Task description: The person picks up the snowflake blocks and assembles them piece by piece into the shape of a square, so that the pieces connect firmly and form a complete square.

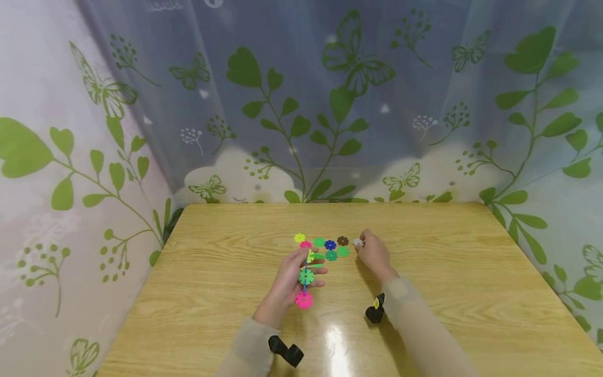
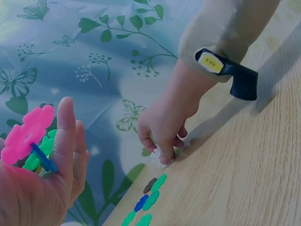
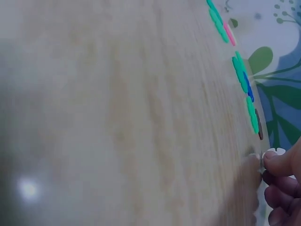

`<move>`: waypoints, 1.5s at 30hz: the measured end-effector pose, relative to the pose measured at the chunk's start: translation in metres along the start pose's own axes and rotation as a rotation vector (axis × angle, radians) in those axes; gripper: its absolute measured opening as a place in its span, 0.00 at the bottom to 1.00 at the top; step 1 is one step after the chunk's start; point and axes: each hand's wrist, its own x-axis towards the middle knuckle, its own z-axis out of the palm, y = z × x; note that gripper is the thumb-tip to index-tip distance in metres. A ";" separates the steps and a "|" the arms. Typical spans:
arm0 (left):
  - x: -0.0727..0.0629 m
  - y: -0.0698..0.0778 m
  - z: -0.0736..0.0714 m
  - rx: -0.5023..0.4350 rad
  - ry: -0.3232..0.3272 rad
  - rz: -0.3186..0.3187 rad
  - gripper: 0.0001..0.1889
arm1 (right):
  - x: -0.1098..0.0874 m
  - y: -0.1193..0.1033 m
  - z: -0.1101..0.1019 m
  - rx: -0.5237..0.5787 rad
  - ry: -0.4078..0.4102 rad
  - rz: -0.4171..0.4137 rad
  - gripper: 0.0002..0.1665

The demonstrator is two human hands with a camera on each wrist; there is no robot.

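My left hand (image 1: 286, 276) holds a joined chain of plastic snowflake discs across its palm, its fingers extended. A pink disc (image 1: 303, 300) forms the near end, with a green disc (image 1: 306, 276) farther along and blue pieces between them. The left wrist view shows the chain's pink disc (image 2: 29, 134) and a blue disc (image 2: 43, 157) edge-on. At the right end of the loose discs, my right hand (image 1: 374, 254) pinches a white snowflake disc (image 1: 358, 242) at the table surface. Part of that white disc (image 2: 156, 157) is hidden by fingers.
Loose discs lie in rows left of the right hand: brown (image 1: 343, 241), dark blue (image 1: 330, 245), several green ones, pink (image 1: 306, 244) and yellow (image 1: 299, 237). The wooden table (image 1: 226, 230) ends at a patterned curtain (image 1: 292, 131) behind.
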 end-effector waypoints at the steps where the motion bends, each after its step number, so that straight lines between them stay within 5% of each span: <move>1: 0.000 0.000 0.000 -0.004 0.000 0.002 0.20 | -0.002 0.000 0.000 0.013 -0.001 -0.005 0.13; 7: 0.000 0.000 0.000 -0.011 0.004 0.009 0.20 | -0.015 -0.002 0.001 0.149 0.027 -0.018 0.15; 15: 0.002 0.001 0.001 -0.009 0.007 0.005 0.19 | -0.039 -0.016 0.000 0.502 0.096 -0.010 0.18; 21: 0.003 0.001 0.001 0.019 0.010 0.008 0.19 | -0.058 -0.038 -0.003 0.738 0.056 -0.049 0.16; 32: 0.004 -0.001 0.003 0.039 0.012 0.000 0.20 | -0.091 -0.080 -0.026 0.921 -0.029 -0.076 0.16; 45: 0.003 -0.004 0.005 0.004 0.003 -0.001 0.20 | -0.093 -0.087 -0.022 0.973 -0.047 -0.058 0.13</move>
